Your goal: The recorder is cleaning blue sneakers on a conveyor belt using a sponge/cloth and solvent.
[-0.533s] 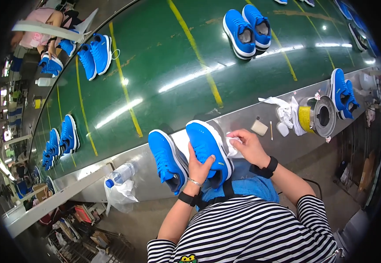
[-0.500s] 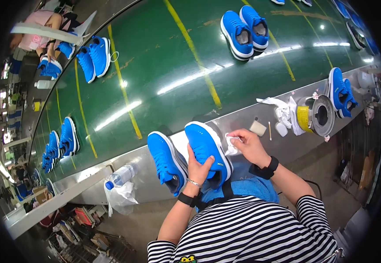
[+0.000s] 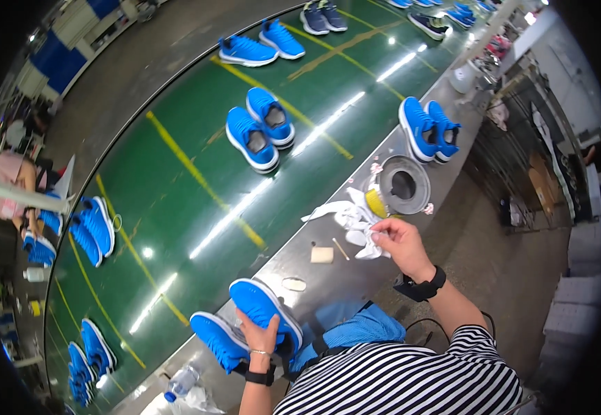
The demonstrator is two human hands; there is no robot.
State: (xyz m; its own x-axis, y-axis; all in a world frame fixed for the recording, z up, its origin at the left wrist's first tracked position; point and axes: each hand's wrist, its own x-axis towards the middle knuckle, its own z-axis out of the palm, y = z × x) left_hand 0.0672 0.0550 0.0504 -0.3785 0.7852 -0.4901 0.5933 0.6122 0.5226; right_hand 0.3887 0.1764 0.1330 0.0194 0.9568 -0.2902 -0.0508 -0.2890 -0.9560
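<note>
My left hand (image 3: 260,336) grips a blue sneaker (image 3: 264,312) by its side and holds it tilted at the metal ledge (image 3: 342,277) in front of me. A second blue sneaker (image 3: 217,339) lies just left of it. My right hand (image 3: 396,241) is off to the right, fingers pinched on a white cloth (image 3: 354,220) that lies bunched on the ledge. A round grey container (image 3: 403,185) with a yellow item at its side stands just beyond that hand.
A green conveyor belt (image 3: 176,207) with yellow lines carries several pairs of blue sneakers (image 3: 260,128). Another pair (image 3: 428,128) stands on the ledge at the right. A small pale block (image 3: 322,254), a stick and a clear bottle (image 3: 180,382) lie on the ledge. Another person (image 3: 11,194) works at far left.
My right hand has left the sneaker's toe and moved right to the white cloth. The view has swung to the right. My left hand still holds the sneaker.
</note>
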